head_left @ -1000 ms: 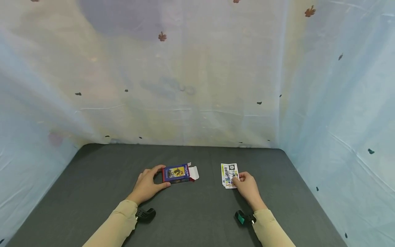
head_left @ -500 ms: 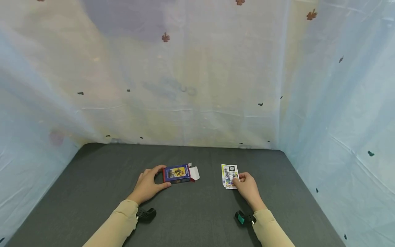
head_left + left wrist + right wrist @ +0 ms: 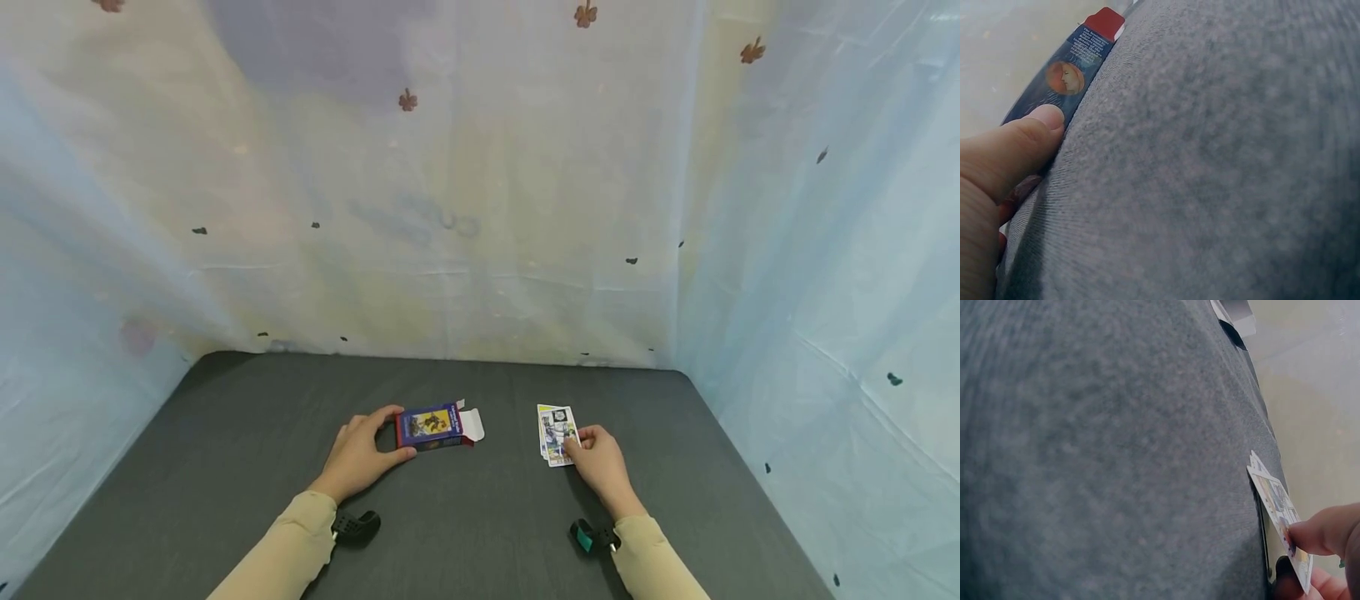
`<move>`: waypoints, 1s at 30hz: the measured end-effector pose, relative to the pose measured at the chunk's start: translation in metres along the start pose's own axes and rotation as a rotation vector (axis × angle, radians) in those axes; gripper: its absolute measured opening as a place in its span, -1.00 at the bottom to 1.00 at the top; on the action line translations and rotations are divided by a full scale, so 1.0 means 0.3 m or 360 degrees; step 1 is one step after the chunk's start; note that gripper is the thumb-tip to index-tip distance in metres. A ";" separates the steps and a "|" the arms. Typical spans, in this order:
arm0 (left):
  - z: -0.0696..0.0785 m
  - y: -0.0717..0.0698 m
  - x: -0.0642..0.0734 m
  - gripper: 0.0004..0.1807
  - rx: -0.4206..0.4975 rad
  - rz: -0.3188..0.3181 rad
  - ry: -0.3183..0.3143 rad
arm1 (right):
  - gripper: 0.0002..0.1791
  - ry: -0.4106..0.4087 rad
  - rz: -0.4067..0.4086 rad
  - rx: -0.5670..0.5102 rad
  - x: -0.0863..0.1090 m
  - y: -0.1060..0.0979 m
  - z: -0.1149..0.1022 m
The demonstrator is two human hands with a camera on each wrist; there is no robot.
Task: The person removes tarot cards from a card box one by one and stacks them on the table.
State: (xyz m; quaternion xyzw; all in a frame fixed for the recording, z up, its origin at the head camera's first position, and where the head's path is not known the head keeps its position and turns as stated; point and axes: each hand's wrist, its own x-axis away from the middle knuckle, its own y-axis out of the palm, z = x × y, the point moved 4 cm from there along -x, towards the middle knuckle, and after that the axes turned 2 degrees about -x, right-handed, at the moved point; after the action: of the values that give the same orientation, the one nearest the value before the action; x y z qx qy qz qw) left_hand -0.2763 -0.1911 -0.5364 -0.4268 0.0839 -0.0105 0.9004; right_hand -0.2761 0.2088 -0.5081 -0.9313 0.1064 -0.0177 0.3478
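My left hand (image 3: pixel 356 458) grips a blue and red card box (image 3: pixel 431 423) lying on the dark cloth, thumb along its near side and fingers at its far left. The left wrist view shows the thumb pressed on the box's printed side (image 3: pixel 1079 62). The box's white end flap (image 3: pixel 472 425) stands open towards the right. Right of it, my right hand (image 3: pixel 604 468) pinches a printed card (image 3: pixel 556 429) by its lower right corner. That card (image 3: pixel 1280 506) tilts up in the right wrist view, thumb on its face. Edges of other white-bordered cards (image 3: pixel 542 425) show beneath it.
A dark grey cloth (image 3: pixel 480 533) covers the table. Pale plastic sheeting (image 3: pixel 487 208) with small leaf marks hangs behind and at both sides. Black wrist straps (image 3: pixel 356 529) sit on both wrists.
The top card has turned slightly and shifted against the cards beneath it as the right hand moves it. The left hand and the box hold still; the head view has tipped up a little.
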 end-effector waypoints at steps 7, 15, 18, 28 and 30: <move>-0.008 0.011 0.005 -0.11 -0.0009 0.0015 0.0012 | -0.76 -0.0025 0.0006 0.0001 0.013 0.005 0.011; 0.003 0.011 0.004 -0.14 -0.0004 0.0009 0.0018 | -0.79 -0.0041 -0.0015 0.0123 0.044 -0.005 0.000; -0.001 0.016 0.006 -0.14 0.0000 0.0000 0.0011 | -0.80 -0.0011 -0.0028 0.0170 0.053 -0.007 -0.003; -0.003 0.008 0.004 -0.12 -0.0004 0.0020 0.0037 | -0.80 0.0021 -0.0023 0.0140 0.073 -0.029 -0.032; -0.002 0.004 0.003 -0.13 -0.0005 0.0027 0.0043 | -0.77 0.0022 -0.0029 0.0132 0.074 -0.031 -0.037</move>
State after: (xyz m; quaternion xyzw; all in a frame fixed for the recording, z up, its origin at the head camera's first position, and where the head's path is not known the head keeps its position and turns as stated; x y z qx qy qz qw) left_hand -0.2756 -0.1910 -0.5377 -0.4273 0.0996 -0.0084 0.8986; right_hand -0.2539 0.2038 -0.4946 -0.9169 0.0995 -0.0317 0.3853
